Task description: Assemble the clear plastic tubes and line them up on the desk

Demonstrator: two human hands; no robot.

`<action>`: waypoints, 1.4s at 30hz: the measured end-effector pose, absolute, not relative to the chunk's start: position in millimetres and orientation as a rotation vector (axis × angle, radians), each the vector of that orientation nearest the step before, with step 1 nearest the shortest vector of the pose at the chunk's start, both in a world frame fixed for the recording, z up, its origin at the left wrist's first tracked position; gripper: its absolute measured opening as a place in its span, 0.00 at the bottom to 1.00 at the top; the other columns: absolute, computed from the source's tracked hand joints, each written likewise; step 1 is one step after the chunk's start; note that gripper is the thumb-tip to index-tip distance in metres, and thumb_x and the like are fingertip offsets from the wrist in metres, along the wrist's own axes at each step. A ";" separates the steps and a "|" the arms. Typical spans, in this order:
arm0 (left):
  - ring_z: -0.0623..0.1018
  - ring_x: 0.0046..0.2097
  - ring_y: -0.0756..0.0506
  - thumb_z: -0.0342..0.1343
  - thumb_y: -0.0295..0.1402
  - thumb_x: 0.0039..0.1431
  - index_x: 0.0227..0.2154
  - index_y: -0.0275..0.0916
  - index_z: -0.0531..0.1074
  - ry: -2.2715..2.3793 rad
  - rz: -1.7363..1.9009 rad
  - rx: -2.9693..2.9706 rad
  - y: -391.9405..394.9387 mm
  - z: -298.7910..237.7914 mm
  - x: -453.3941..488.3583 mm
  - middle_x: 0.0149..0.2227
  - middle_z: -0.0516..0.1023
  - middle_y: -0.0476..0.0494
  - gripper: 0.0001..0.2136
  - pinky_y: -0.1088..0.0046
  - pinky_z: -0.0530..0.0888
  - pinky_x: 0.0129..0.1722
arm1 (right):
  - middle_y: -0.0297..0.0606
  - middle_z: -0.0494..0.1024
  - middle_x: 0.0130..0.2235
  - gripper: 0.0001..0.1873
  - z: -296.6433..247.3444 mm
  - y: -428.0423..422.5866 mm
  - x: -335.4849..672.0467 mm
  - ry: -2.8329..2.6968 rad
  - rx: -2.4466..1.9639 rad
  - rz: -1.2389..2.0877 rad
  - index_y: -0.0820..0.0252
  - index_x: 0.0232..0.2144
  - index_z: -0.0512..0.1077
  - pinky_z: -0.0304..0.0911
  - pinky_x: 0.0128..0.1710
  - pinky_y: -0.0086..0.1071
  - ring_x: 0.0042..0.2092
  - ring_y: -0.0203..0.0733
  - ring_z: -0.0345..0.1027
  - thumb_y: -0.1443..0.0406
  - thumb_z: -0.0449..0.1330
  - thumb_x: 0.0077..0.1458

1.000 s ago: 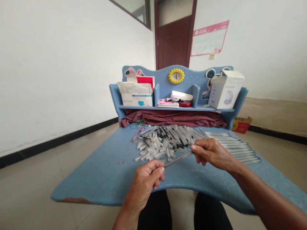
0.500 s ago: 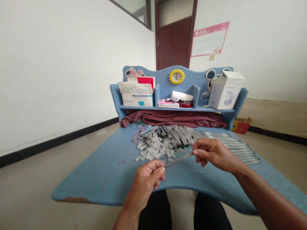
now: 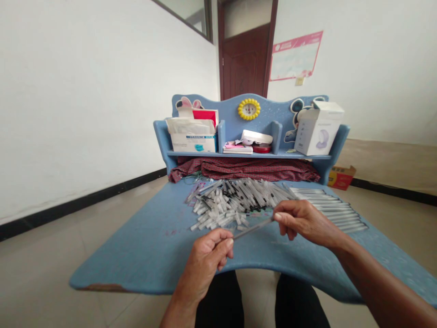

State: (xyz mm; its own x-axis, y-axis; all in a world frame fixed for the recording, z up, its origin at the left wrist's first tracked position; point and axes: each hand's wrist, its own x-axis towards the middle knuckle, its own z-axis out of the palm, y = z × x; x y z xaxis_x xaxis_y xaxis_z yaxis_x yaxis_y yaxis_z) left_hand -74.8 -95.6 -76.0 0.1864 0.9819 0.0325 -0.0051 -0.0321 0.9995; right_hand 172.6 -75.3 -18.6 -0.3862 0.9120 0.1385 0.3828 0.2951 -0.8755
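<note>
A thin clear pen (image 3: 253,228) slants between my two hands above the front of the blue desk (image 3: 146,246). My left hand (image 3: 208,257) pinches its near, lower end with fingers curled shut. My right hand (image 3: 302,221) pinches its far, upper end. Just behind the hands lies a heap of several clear pen tubes and short caps (image 3: 232,202). To the right of the heap, a neat row of assembled pens (image 3: 332,207) lies side by side on the desk.
A red checked cloth (image 3: 244,168) lies under the desk's shelf. On the shelf stand a mask box (image 3: 193,141), a yellow clock (image 3: 249,109), small books with a red tin (image 3: 261,148) and a white carton (image 3: 316,130). A cardboard box (image 3: 341,176) sits on the floor at right.
Both hands keep their grip on the pen and barely move. The camera has shifted slightly, so the scene sits a little lower and to the left.
</note>
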 end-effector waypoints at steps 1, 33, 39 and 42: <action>0.60 0.19 0.56 0.55 0.39 0.52 0.32 0.35 0.69 1.051 1.089 1.321 -95.4 -76.0 -74.9 0.21 0.68 0.52 0.11 0.81 0.56 0.18 | 0.33 0.72 0.20 0.20 -19.0 -75.2 173.2 -1.895 -1.138 1.064 0.62 0.26 0.68 0.57 0.18 0.24 0.19 0.31 0.63 0.49 0.57 0.51; 0.63 0.20 0.54 0.53 0.37 0.53 0.30 0.37 0.69 1.219 1.169 1.505 -99.3 -64.2 -63.0 0.22 0.69 0.52 0.08 0.79 0.60 0.19 | 0.32 0.72 0.17 0.20 -25.4 -46.8 167.0 -1.771 -1.125 1.257 0.62 0.21 0.63 0.53 0.14 0.23 0.14 0.29 0.60 0.51 0.56 0.51; 0.63 0.20 0.55 0.52 0.36 0.51 0.29 0.36 0.69 1.178 1.033 1.604 -80.6 -27.8 -59.4 0.21 0.70 0.52 0.08 0.80 0.60 0.19 | 0.30 0.70 0.22 0.15 -14.4 -38.4 171.6 -1.964 -0.993 1.003 0.63 0.33 0.70 0.57 0.21 0.24 0.22 0.30 0.64 0.57 0.62 0.47; 0.63 0.19 0.55 0.53 0.36 0.50 0.28 0.35 0.68 1.132 0.985 1.640 -57.4 -10.2 -58.9 0.20 0.70 0.51 0.08 0.81 0.58 0.17 | 0.31 0.69 0.20 0.12 -11.2 -28.5 170.1 -2.006 -1.022 0.987 0.64 0.25 0.70 0.57 0.20 0.24 0.20 0.29 0.62 0.58 0.59 0.49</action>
State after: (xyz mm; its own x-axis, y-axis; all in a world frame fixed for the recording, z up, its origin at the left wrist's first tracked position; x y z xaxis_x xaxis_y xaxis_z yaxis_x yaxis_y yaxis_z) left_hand -58.9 -57.4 -10.2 0.2682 0.9558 0.1204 0.2515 -0.1901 0.9490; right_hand 170.1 -28.5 -11.2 -0.4685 0.8560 0.2187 0.3489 0.4067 -0.8443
